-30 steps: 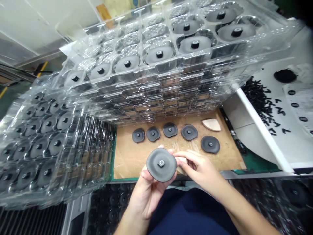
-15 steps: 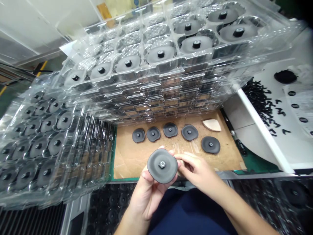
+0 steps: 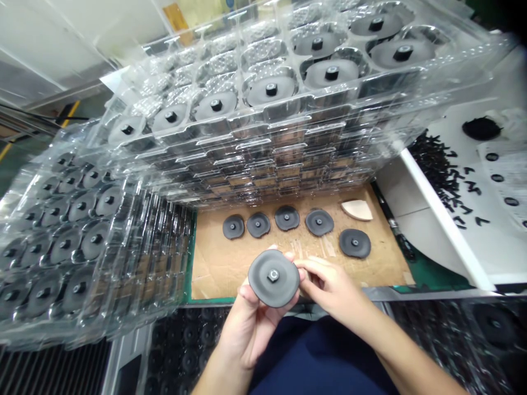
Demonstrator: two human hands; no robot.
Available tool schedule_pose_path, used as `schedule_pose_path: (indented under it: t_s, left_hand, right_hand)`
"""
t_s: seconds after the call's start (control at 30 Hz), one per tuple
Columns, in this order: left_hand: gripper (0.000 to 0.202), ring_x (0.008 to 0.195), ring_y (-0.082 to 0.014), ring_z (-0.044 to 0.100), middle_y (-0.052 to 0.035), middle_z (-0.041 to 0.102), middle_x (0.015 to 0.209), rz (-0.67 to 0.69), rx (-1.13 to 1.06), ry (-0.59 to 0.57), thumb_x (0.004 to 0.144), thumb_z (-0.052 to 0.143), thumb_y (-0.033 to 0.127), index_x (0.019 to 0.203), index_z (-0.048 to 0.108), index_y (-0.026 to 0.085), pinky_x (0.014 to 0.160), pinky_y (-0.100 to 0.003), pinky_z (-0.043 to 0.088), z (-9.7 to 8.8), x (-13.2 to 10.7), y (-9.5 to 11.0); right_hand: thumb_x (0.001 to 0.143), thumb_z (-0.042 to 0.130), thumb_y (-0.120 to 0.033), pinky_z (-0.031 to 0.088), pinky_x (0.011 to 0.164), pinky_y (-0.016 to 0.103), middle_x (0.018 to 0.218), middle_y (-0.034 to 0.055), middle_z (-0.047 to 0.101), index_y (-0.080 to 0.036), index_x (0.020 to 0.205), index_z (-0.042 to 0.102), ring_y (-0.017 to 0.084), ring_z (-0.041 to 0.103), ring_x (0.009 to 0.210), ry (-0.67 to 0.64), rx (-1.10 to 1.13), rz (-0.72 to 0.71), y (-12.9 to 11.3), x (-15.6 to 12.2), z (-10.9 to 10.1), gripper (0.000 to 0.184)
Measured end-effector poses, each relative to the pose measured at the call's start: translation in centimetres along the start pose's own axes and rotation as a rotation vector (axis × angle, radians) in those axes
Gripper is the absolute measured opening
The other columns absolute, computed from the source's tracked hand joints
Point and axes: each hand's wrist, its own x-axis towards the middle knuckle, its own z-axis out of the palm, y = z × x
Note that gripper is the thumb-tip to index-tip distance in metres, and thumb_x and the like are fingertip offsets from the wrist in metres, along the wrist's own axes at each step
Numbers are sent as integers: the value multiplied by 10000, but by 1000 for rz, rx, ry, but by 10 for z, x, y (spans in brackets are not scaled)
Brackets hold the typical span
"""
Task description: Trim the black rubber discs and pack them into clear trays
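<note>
My left hand [image 3: 247,326] grips a round dark rubber disc [image 3: 273,278] with a hex nut at its centre, thumb on its lower left edge and fingers behind it. My right hand [image 3: 331,288] pinches the disc's right rim with curled fingers. Both hands hover over the near edge of a brown cardboard sheet [image 3: 214,263]. Several similar discs [image 3: 286,218] lie in a row on that cardboard, and one more disc [image 3: 354,243] sits off to the right.
A tall stack of clear plastic trays [image 3: 263,137] with discs in their pockets rises behind the cardboard. Another stack [image 3: 74,241] stands at the left. A white bin [image 3: 453,230] with small black parts is at the right. A pale wedge-shaped piece [image 3: 357,209] lies on the cardboard.
My right hand's fingers have curled in closer to the disc's rim. The disc has barely shifted.
</note>
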Motion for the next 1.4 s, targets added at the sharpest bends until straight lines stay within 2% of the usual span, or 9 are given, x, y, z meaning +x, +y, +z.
schedule_pose_path:
  t_s: [0.17,0.33,0.5,0.63,0.83,1.07,1.2,1.27,1.4]
  left_hand:
    - [640,1024,-222,651,-57,711,1095,-41,-146,6,679,704,411,1276,520,273,843,-231,536,-7,7,-1]
    - [533,1073,-237,623,-109,707,1088,-19,-248,99,850,477,421,1334,458,198,894,-262,520,-14,12,2]
    - [544,1082,-232,617,-120,707,1083,5,-283,147,899,371,409,1399,344,198,907,-285,516,-15,11,4]
    - [509,1105,-220,605,-95,694,1124,3,-292,89,895,393,421,1369,399,236,949,-299,490,-19,8,0]
    - [474,1115,-235,599,-108,684,1142,21,-294,56,867,486,406,1298,503,211,955,-301,485,-30,5,-2]
    - [594,1054,-220,633,-51,700,1113,56,-179,45,707,688,405,1267,526,289,924,-300,498,-24,-2,-3]
    - [561,991,-203,631,-45,689,1099,117,56,80,616,779,375,1141,632,244,920,-294,480,-14,-6,-11]
    - [514,906,-168,634,-35,704,1014,135,150,95,593,804,343,1072,670,216,869,-242,484,-11,-6,-13]
    - [569,860,-157,633,-18,698,981,184,207,117,556,826,335,1089,660,224,757,-204,498,-7,-6,-10]
  right_hand:
    - [898,450,-219,517,768,317,922,61,636,-217,1012,675,180,627,847,113,-106,3,29,8,18,252]
    - [901,420,-238,481,855,473,1253,178,481,-170,1207,576,247,572,927,293,-257,14,50,-3,37,350]
    - [866,513,-256,484,854,495,1205,162,535,-200,1194,585,268,562,925,315,-323,-33,55,-13,44,340]
    - [897,455,-285,501,847,458,1204,173,522,-178,1147,616,219,592,831,352,-311,-55,57,-6,42,316]
    - [898,459,-277,499,883,381,1038,82,662,-209,1109,635,208,615,970,317,-200,-48,51,8,22,283]
    - [902,463,-299,542,745,301,1060,74,689,-184,1086,626,196,658,919,355,-82,15,-4,3,-11,271]
    - [910,466,-237,465,860,352,1117,57,669,-234,1163,594,202,617,982,386,-163,-249,-58,-4,-17,283]
    - [921,430,-187,445,822,350,1048,57,693,-219,1149,600,192,627,906,327,-246,-347,-73,-6,-17,286]
    - [923,430,-167,416,707,305,924,40,707,-212,1101,625,167,630,786,194,-352,-257,-79,-3,-19,268]
